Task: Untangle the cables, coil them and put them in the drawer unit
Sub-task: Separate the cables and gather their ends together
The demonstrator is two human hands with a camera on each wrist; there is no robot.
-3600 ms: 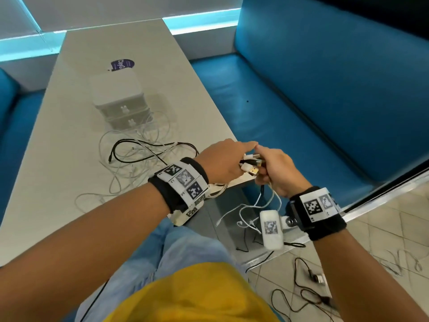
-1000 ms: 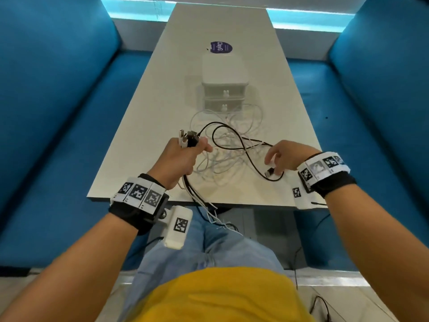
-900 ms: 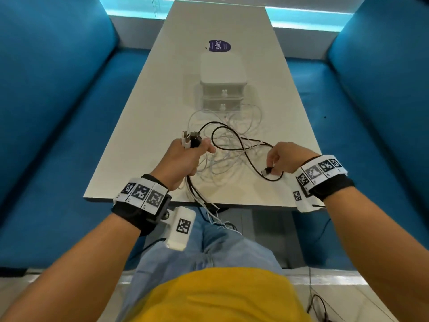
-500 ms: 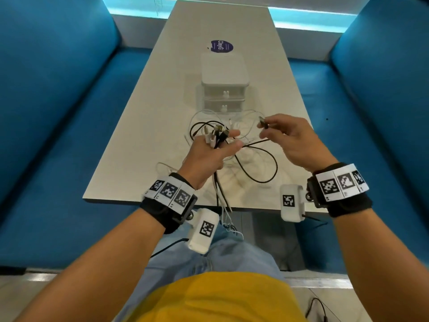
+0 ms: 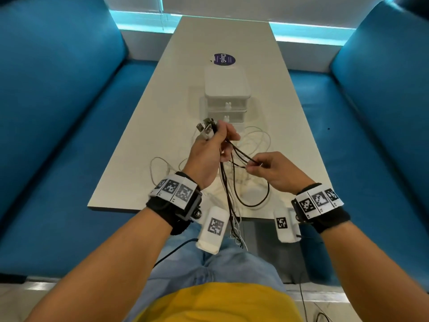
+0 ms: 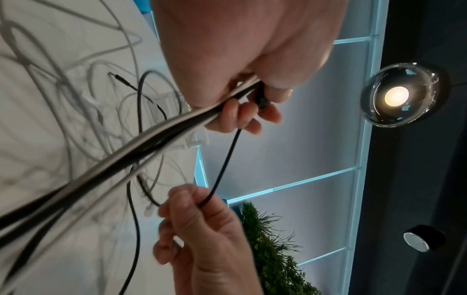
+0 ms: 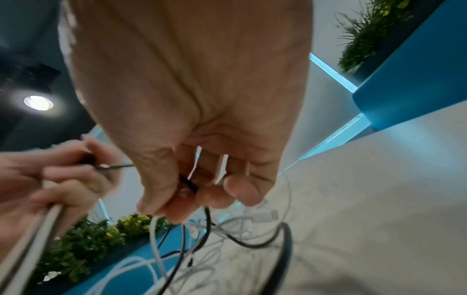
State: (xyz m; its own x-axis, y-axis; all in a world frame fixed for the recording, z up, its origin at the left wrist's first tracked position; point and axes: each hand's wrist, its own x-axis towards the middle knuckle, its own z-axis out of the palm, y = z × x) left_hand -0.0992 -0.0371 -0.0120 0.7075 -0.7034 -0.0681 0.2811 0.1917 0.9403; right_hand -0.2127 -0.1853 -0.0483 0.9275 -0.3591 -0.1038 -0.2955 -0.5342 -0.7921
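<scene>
The right hand (image 5: 276, 171) pinches a black cable (image 5: 241, 159) between thumb and fingertips, the other fingers curled in; the left wrist view shows the strand passing under the right thumb. That strand runs up and to the left, a short taut span, into the left hand (image 5: 210, 154), which is fisted round a bundle of black and white cables with their USB plugs (image 5: 206, 130) sticking out above the knuckles. So the black cable's long axis lies between the 2 hands, and the right hand is the nearer to its loose part: below the pinch it hangs in a loop (image 5: 251, 201) over the near edge of the table (image 5: 130, 173). White cables (image 5: 257, 140) lie tangled on the table beyond the hands. The drawer unit (image 5: 227, 94) stands farther along the table, both drawers closed. I judge the next pull should follow the black strand away from the left fist, toward the right
</scene>
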